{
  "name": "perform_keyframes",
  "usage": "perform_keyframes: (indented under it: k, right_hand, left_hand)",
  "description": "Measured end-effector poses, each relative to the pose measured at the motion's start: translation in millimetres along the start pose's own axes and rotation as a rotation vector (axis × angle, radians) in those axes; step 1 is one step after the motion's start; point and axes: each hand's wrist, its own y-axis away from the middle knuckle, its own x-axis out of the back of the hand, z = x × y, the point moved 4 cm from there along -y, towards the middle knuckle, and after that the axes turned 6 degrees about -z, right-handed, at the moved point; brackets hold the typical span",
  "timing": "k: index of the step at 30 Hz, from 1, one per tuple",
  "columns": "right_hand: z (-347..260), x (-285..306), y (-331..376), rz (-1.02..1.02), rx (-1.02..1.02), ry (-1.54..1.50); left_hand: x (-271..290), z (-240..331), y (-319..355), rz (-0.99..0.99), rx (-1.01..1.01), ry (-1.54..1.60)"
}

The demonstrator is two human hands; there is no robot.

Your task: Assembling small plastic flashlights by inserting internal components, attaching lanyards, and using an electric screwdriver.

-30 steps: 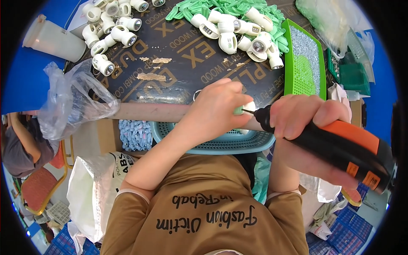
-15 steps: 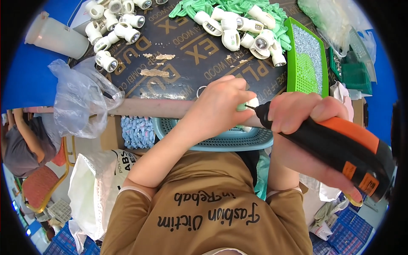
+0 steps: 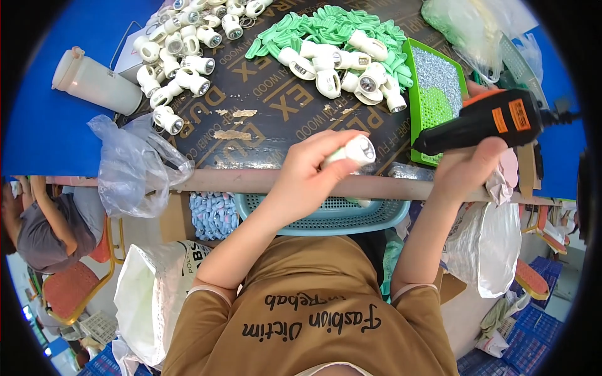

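A small white flashlight (image 3: 360, 150) is gripped in my left hand (image 3: 313, 166), its lens end facing right, just above the table's front edge. My right hand (image 3: 471, 168) is wrapped round a black and orange electric screwdriver (image 3: 480, 124), whose nose points left over the green tray (image 3: 412, 81). Whether a screw sits on its tip I cannot tell. Small silvery screws (image 3: 436, 72) fill the tray's far part, beside a green perforated area. Beyond my hands, several white flashlights (image 3: 327, 81) lie against a heap of green plastic pieces (image 3: 351, 26).
More white flashlights (image 3: 194, 83) are piled at the far left, near a whitish plastic jug (image 3: 100, 84). A clear plastic bag (image 3: 128, 172) hangs over the front edge. Below it are a blue basket (image 3: 389, 216) and small blue pieces (image 3: 213, 216). Another person (image 3: 56, 219) sits at left.
The screwdriver has come away from the flashlight and swung right and outward over the green tray. My left hand has turned the flashlight so its lens shows.
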Motion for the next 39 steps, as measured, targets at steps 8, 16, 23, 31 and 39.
perform_keyframes:
  k: [8,16,23,31,39]
  right_hand:
    - [-69,-2,38,-0.187,0.234,0.265]
    - [-52,-52,43,-0.766,-0.305,-0.122]
    - [-37,-55,67,-0.86,-0.276,-0.293]
    - [-39,-44,81,-0.88,-0.443,-0.186]
    - [-30,-51,68,-0.829,-0.213,0.366]
  left_hand:
    - [-19,17,11,-0.404,0.194,1.171]
    - [-31,19,20,-0.564,0.273,1.528]
    - [-31,10,28,-0.582,0.29,1.406]
    - [-23,-5,43,-0.435,0.212,0.985]
    - [-29,-34,67,-0.375,0.106,-0.559]
